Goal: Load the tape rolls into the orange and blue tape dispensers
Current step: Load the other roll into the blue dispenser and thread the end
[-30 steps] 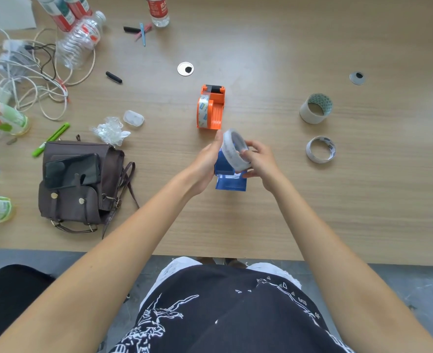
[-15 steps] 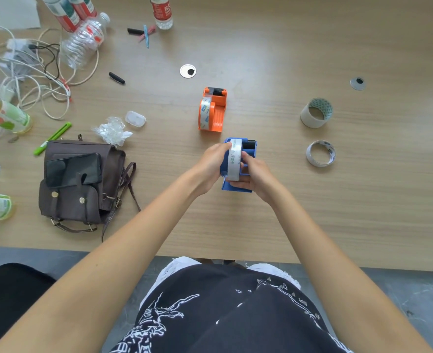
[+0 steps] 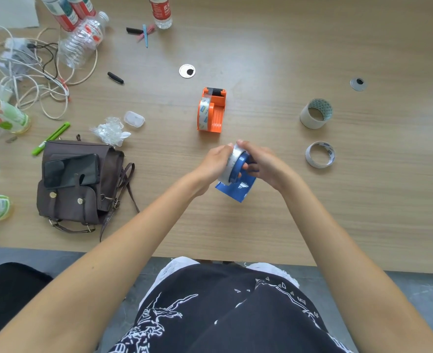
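- The clear tape roll [image 3: 230,166] is gripped by the left hand [image 3: 214,163], whose fingers are curled round its left side, the thumb lying along the top of the roll.
- The blue tape dispenser [image 3: 238,186] is held by the right hand [image 3: 262,161], whose fingers are curled over its upper part; the fingertips of both hands nearly meet above the roll.
- The roll is seen against the left side of the blue dispenser, tilted; whether it is fully seated cannot be told.
- The dispenser's lower blue end is seen below the hands, over the wooden table [image 3: 299,212]; contact with the surface cannot be told.
- The orange tape dispenser [image 3: 211,110] is found just beyond the hands, standing on the table with a roll already in it.
- Two further rolls are placed to the right, apart from the hands: a thin tape roll [image 3: 320,154] nearer, and a thick tape roll [image 3: 316,113] beyond it.
- A brown bag [image 3: 80,184] with a black phone [image 3: 71,170] on top is seen to the left.
- Cables [image 3: 32,80] and a plastic bottle [image 3: 81,40] are spread over the far left corner.
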The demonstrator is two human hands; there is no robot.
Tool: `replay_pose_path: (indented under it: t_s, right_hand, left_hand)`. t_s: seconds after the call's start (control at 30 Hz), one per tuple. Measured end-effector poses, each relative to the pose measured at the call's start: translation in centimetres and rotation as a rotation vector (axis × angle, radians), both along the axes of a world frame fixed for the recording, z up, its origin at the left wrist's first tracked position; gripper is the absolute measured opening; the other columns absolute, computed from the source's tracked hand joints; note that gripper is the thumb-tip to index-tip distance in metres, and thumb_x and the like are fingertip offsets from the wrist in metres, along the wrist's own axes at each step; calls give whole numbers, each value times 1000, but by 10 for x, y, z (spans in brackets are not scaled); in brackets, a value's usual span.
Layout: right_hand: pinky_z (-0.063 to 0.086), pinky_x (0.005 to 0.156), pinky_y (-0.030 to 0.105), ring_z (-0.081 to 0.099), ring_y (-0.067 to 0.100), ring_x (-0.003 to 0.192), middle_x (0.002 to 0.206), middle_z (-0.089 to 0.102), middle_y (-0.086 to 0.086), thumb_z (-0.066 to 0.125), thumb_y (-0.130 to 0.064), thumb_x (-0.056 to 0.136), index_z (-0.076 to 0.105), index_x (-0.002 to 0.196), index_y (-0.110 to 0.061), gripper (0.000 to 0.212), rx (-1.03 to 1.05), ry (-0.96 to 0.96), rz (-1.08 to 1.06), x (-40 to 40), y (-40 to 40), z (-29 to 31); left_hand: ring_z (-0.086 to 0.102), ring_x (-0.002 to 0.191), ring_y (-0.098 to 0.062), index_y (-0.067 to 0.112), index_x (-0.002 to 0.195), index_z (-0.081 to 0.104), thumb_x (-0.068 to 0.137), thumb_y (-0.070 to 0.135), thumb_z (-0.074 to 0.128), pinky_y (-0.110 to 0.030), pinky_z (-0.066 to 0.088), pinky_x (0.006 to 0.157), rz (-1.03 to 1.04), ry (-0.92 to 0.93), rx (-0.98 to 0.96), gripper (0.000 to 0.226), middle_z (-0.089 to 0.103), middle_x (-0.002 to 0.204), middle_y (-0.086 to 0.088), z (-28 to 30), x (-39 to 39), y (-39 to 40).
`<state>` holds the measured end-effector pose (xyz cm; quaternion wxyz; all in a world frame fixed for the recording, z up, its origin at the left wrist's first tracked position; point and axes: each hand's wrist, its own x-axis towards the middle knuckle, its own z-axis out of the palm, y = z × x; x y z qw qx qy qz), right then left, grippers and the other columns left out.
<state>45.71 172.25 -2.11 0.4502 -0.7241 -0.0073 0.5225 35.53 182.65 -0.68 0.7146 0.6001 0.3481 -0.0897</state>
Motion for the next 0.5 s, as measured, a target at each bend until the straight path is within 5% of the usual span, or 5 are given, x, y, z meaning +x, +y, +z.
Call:
replay_pose_path:
  t_s: [0.1,0.27,0.37,0.5]
  right_hand:
    - [49,100,36,60,15,68,76,64,2,60,-45,84,64,95,-17,31,9,-2,-3,5,1,2]
    - [52,81,33,58,7,44,79,61,5,59,-31,89,63,102,-8,27,19,-17,-45,12,5,6]
    - [53,69,27,61,15,54,84,63,13,58,-16,89,65,95,-3,16,-27,-122,-45,14,9,11]
    - [56,82,37,62,25,75,83,65,18,59,-8,86,67,74,-8,14,-27,-265,9,17,10,11]
  left_hand:
    - [63,57,-14,16,100,64,101,41,36,-26,51,58,-37,-42,29,37,70,80,-7,4,0,-1]
    - [67,72,-13,7,122,58,97,39,49,-24,52,67,-157,-81,1,42,71,98,-6,3,-2,4]
    - [67,73,-9,10,123,59,98,34,49,-17,50,61,-197,-90,-28,36,71,101,-4,7,-5,5]
    - [67,78,-13,11,121,60,98,32,49,-20,51,65,-192,-79,-67,33,72,100,-2,8,-6,6]
